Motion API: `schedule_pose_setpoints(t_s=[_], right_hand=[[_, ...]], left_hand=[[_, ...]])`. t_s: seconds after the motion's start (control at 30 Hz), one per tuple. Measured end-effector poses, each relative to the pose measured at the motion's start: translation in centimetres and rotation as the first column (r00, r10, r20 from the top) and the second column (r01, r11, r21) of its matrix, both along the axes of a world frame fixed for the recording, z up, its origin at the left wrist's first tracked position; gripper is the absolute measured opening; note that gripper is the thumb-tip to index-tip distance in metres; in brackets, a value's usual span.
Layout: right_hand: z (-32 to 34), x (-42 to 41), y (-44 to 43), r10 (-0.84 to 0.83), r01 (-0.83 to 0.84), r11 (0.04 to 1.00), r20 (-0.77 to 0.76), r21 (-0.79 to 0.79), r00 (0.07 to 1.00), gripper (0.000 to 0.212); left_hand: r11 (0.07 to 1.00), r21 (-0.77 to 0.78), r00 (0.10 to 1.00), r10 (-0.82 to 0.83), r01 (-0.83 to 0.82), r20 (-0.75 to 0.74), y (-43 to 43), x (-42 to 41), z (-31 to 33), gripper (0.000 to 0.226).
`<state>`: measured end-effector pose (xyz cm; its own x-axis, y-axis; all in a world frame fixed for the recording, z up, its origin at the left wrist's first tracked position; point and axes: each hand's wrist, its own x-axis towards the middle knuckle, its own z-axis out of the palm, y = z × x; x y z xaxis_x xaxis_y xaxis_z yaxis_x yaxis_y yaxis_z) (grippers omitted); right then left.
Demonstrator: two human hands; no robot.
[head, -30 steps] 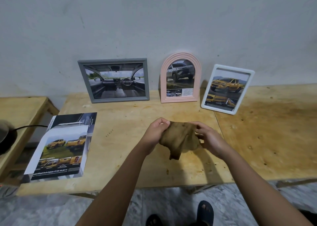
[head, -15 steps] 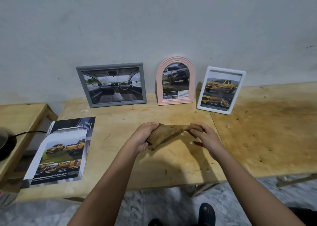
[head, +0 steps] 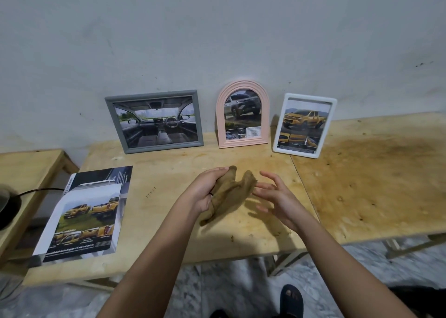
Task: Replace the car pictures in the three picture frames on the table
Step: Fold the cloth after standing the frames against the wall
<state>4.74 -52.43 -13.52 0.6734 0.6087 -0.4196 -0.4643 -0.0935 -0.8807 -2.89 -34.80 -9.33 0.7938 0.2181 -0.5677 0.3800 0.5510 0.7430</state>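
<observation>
The left hand (head: 205, 189) grips a crumpled brown cloth (head: 230, 193) above the pale plywood surface (head: 169, 172). The right hand (head: 277, 197) is spread wide just beside it, holding nothing. Beyond both hands, leaning on the wall, stand the grey rectangular frame (head: 152, 95), the pink arched frame (head: 242, 85) and the white rounded-corner frame (head: 311, 98). All three are closed, and each shows a car picture. Whether those pictures are old or new, I can't tell. No frame is open, so any swapping is either finished or yet to begin. Well out to the left of the left hand lies a glossy car brochure (head: 89, 216) with yellow pickups. Its lettering is too blurred to read, and so is the caption panel in the pink frame.
</observation>
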Motion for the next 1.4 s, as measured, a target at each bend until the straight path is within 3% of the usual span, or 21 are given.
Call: schedule_pose_setpoints(t_s=[0.07, 0.13, 0.23, 0.3, 0.43, 0.53, 0.63, 0.73, 0.83, 0.97, 1.1, 1.27, 1.4], right_hand=[[0.4, -0.3, 0.6, 0.137, -0.104, 0.986, 0.276, -0.13, 0.951, 0.053], [1.0, -0.4, 1.4, 0.175, -0.142, 0.983, 0.35, -0.118, 0.92, 0.047], [1.6, -0.1, 2.0, 0.135, -0.138, 0.99, 0.098, 0.025, 0.986, 0.041], [1.3, 0.1, 1.7, 0.142, -0.133, 0.986, -0.086, 0.102, 0.986, 0.042], [0.5, -0.7, 0.4, 0.275, -0.169, 0.938, -0.354, 0.301, 0.894, 0.068], [0.6, -0.5, -0.1, 0.255, -0.126, 0.932, -0.369, 0.341, 0.894, 0.072], [1.6, 0.5, -0.5, 0.096, -0.025, 0.961, -0.247, 0.275, 0.964, 0.063], [2.3, 1.4, -0.9, -0.025, 0.052, 0.982, -0.153, 0.18, 0.988, 0.032], [1.9, 2.0, -1.8, 0.009, 0.003, 0.996, -0.133, 0.091, 0.991, 0.023], [-0.4, 2.2, -4.3, 0.105, -0.106, 0.994, -0.305, 0.013, 0.946, 0.044], [-2.6, 1.8, -6.0, 0.191, -0.21, 0.978, -0.402, -0.003, 0.896, 0.048], [-4.2, 3.3, -5.6, 0.168, -0.205, 0.974, -0.289, -0.102, 0.942, 0.056], [-4.8, 7.2, -4.1, 0.015, -0.027, 0.976, -0.058, -0.214, 0.998, 0.062]], left_hand=[[1.0, -0.008, 0.999, -0.005, 0.006, 0.04, -0.3, -0.2, 0.1, 0.016], [0.996, 0.077, 0.993, -0.055, 0.047, 0.105, -0.7, -0.3, 0.9, 0.016], [0.915, 0.373, 0.957, -0.233, 0.156, 0.172, -0.7, -0.5, 2.7, 0.015], [0.873, 0.446, 0.919, -0.324, 0.198, 0.225, -0.6, -0.5, 3.9, 0.013], [0.904, 0.39, 0.896, -0.31, 0.175, 0.318, 0.1, -0.4, 4.8, 0.013], [0.957, 0.257, 0.934, -0.21, 0.136, 0.289, 1.3, -0.3, 4.2, 0.017], [0.988, -0.046, 0.975, -0.137, 0.147, 0.175, 2.8, -1.1, 1.8, 0.04], [0.942, -0.248, 0.961, -0.17, 0.224, 0.22, 3.5, -2.4, -2.0, 0.057], [0.956, -0.195, 0.97, -0.19, 0.218, 0.153, 2.7, -3.3, -5.1, 0.073], [0.976, -0.065, 0.978, -0.21, 0.209, -0.009, 1.4, -4.4, -8.3, 0.101], [0.951, -0.061, 0.952, -0.305, 0.303, -0.032, 1.2, -4.9, -10.4, 0.068], [0.948, 0.071, 0.95, -0.31, 0.311, -0.03, 1.0, -2.9, -11.1, 0.051], [0.959, 0.262, 0.994, -0.111, 0.107, 0.0, 1.1, 1.4, -11.4, 0.062]])
